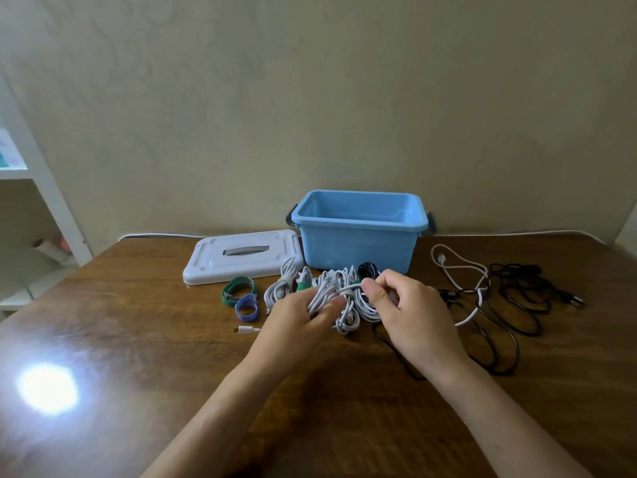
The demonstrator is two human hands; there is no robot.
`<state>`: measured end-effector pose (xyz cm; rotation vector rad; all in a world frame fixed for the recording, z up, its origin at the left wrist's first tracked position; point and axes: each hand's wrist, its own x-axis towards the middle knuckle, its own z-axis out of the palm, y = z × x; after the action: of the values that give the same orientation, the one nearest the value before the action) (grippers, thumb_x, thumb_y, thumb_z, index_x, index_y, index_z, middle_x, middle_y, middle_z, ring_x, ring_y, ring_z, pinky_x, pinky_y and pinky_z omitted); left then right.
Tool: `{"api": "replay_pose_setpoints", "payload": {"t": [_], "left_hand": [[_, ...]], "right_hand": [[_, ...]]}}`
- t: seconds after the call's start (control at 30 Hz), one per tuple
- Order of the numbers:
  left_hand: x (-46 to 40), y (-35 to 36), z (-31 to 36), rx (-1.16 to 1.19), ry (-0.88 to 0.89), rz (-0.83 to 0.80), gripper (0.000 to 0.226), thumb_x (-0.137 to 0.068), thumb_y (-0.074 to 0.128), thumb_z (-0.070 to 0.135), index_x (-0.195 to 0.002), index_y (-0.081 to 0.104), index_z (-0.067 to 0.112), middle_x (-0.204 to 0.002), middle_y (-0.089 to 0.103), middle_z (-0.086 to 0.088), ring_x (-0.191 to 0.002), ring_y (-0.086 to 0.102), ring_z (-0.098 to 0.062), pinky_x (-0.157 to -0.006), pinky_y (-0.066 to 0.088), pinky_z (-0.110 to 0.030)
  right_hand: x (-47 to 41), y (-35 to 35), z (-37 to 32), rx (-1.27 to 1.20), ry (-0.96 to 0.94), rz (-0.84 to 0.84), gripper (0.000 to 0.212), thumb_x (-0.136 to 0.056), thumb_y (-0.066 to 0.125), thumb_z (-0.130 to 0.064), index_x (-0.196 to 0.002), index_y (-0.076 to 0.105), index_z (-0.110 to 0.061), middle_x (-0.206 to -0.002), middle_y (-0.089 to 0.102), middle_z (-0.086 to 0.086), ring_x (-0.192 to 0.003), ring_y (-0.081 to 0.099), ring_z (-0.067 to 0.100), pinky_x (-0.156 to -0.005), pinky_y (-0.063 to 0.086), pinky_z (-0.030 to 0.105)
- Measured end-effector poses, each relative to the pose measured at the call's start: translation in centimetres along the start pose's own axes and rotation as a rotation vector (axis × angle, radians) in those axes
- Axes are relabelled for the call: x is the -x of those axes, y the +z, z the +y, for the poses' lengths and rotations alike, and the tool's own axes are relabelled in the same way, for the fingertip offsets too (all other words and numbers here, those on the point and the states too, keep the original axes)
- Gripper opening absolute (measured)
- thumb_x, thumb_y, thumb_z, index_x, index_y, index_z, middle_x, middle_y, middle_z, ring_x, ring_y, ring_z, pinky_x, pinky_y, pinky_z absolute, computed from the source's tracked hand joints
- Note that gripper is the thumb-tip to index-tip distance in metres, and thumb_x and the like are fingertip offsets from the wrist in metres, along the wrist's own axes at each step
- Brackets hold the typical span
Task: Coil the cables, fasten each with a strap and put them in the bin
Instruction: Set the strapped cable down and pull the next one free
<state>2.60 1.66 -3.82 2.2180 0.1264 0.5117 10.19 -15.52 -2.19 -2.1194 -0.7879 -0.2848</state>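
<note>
Pinching a strand of white cable between thumb and forefinger, the right hand is held just in front of the blue bin, its remaining fingers curled inward. The left hand is wrapped around a bunch of white cable coils, thumb pressed across the loops; how many separate cables are gathered there cannot be told. A green strap is seen on one white coil beside the left fingers, and a dark coil is partly hidden behind the right fingertips.

A loose white plug lies on the table just left of the left wrist. Further left, a green strap loop and a blue strap loop lie touching each other. To the right, loose black cables are sprawled with a loose white cable across them — their ends are hard to follow.

Open wood is left in the near left part of the table, where a bright glare spot falls. The far edge meets the wall directly behind the bin, and a white lid lies flat against the bin's left side.

Nothing can be seen inside the bin, though its floor is largely hidden by the front wall.
</note>
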Motion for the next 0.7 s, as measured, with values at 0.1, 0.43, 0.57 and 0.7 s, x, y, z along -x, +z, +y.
{"api": "replay_pose_setpoints", "payload": {"t": [0.1, 0.43, 0.57, 0.7], "left_hand": [[0.1, -0.3, 0.2, 0.077, -0.020, 0.067, 0.058, -0.098, 0.045, 0.055, -0.058, 0.052, 0.014, -0.052, 0.048, 0.005, -0.051, 0.042, -0.012, -0.056, 0.034, -0.036], [-0.2, -0.3, 0.1, 0.003, 0.005, 0.111, 0.054, -0.089, 0.025, 0.069, -0.064, 0.043, 0.026, -0.056, 0.045, 0.010, -0.052, 0.040, -0.004, -0.053, 0.031, -0.024], [-0.1, -0.4, 0.4, -0.015, 0.033, 0.050, 0.048, -0.088, 0.029, 0.068, -0.068, 0.044, 0.026, -0.058, 0.046, 0.010, -0.052, 0.042, -0.002, -0.052, 0.032, -0.020], [-0.2, -1.1, 0.3, 0.140, -0.063, 0.086, 0.056, -0.088, 0.031, 0.070, -0.067, 0.042, 0.020, -0.050, 0.040, 0.010, -0.047, 0.035, -0.006, -0.052, 0.030, -0.032]], "right_hand": [[0.0, 0.0, -0.2, -0.078, 0.006, -0.069, 0.029, -0.106, 0.049, -0.036, -0.081, 0.060, -0.026, -0.059, 0.056, -0.031, -0.058, 0.054, -0.004, -0.052, 0.037, 0.011], [0.3, 0.5, -0.1, 0.022, -0.040, 0.013, 0.021, -0.103, 0.054, -0.041, -0.088, 0.066, -0.031, -0.068, 0.061, -0.018, -0.070, 0.059, -0.007, -0.057, 0.040, 0.008], [0.4, 0.8, -0.3, -0.096, -0.044, -0.016, 0.023, -0.104, 0.052, -0.041, -0.087, 0.064, -0.031, -0.065, 0.061, -0.016, -0.069, 0.059, -0.001, -0.056, 0.038, 0.013], [0.4, 0.2, -0.6, -0.113, -0.061, -0.095, 0.024, -0.104, 0.050, -0.041, -0.092, 0.069, -0.032, -0.066, 0.062, -0.017, -0.066, 0.060, -0.001, -0.055, 0.040, 0.015]]}}
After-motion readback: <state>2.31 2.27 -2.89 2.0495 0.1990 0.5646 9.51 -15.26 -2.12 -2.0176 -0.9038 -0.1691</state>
